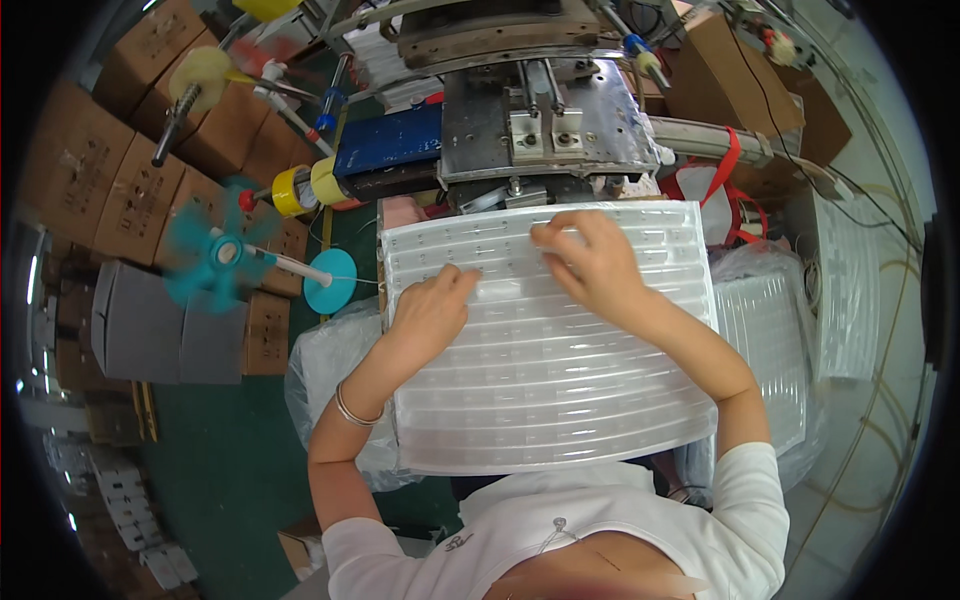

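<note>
Curls left hand (435,312) and, slightly farther forward, right hand (592,262) over a translucent tray (550,400) grooved left-to-right, with fingertip closure and any hold unclear.

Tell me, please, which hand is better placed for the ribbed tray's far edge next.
Probably the right hand: it is nearer that edge of the ribbed tray, while the left hand lies farther back.
</note>
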`<state>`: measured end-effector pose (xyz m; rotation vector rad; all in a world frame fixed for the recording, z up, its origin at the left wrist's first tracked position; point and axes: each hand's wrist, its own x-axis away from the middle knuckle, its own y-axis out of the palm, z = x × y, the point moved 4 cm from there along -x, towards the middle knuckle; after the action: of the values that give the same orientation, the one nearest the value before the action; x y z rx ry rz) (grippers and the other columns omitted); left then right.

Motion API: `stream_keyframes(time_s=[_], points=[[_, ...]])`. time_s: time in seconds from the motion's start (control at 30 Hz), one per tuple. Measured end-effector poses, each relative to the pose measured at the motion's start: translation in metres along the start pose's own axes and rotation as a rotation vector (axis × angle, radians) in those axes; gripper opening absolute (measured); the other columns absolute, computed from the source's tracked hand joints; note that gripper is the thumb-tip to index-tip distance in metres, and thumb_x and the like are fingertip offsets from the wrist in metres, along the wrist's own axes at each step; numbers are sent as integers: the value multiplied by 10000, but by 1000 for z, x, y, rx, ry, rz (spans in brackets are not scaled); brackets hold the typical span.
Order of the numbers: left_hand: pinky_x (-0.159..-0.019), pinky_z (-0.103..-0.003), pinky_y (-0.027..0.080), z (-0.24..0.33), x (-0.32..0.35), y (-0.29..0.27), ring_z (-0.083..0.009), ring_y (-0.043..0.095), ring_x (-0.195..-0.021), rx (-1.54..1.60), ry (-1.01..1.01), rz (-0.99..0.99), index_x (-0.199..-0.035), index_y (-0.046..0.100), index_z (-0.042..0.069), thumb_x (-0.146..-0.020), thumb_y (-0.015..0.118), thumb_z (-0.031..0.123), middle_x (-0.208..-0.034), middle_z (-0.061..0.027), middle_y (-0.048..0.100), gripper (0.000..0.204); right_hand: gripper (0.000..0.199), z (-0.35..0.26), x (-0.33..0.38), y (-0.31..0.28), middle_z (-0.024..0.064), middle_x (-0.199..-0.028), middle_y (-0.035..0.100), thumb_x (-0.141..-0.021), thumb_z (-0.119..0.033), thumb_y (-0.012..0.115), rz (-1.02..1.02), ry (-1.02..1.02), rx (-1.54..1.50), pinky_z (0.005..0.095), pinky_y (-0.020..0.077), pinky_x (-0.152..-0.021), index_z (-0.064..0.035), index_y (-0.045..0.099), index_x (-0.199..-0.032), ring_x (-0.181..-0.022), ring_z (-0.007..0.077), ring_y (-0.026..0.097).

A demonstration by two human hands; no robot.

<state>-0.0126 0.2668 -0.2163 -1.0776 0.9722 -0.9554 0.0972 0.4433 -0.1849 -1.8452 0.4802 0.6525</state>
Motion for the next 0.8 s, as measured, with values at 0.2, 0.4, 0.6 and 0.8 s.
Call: stream_keyframes(time_s=[0.2,0.4,0.6,0.8], points=[[-692,-434,460,17,-21,13,-348,567,-789,214,-133,53,-1038,491,23,-708,559,0,-870,-163,524,338,221,-5,36,64,80,-907,559,-726,-48,599,-465,-99,132,353,492,-691,-102,618,-939,-843,251,576],[-760,-389,436,14,-25,28,-296,555,-855,47,85,129,-984,543,64,-703,677,65,-893,-112,552,311,207,-1,7,6,94,-915,551,-744,-65,612,-245,268,-274,357,513,-674,-68,553,-943,-824,275,602],[-762,-386,447,5,-21,19,-287,562,-889,63,-36,-11,-989,585,70,-709,689,69,-925,-90,596,298,212,47,6,-15,100,-922,595,-797,-120,603,-111,455,-389,320,499,-672,-41,499,-964,-803,256,605],[-792,-403,444,0,-16,-9,-294,565,-930,140,-63,162,-1051,592,68,-744,670,89,-961,-106,612,317,195,51,14,-12,73,-1032,602,-842,-121,585,-119,438,-416,271,492,-680,-56,579,-1026,-929,199,592]])
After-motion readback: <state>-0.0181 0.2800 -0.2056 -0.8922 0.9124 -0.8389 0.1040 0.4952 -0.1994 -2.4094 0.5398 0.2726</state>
